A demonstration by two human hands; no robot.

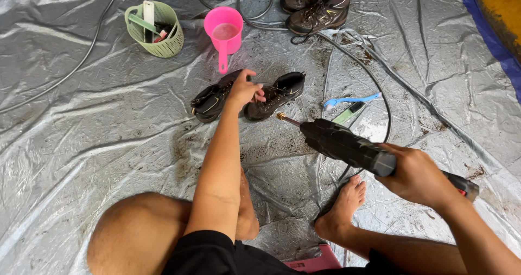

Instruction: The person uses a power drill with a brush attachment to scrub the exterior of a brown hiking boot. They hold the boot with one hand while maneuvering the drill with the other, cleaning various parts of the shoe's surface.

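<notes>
- Left hand (245, 90), fingers curled on a shoe (274, 95) mid-tarp (81, 123), may get sprayed.
- Right hand (419, 176), fingers wrapped round the sprayer (347, 145), may slip; it looks wet.

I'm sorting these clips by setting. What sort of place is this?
Probably an outdoor or yard wash spot for cleaning dirty shoes. A muddy grey tarp covers the ground, hoses run across it, the right hand holds a spray gun, and the left hand rests on dark shoes near a pink water scoop.

A big, shiny grey sheet (97, 128) covers the floor, all wrinkled and spotted with mud. A blue edge (491, 31) and yellow ground (504, 4) show in one corner.
</notes>
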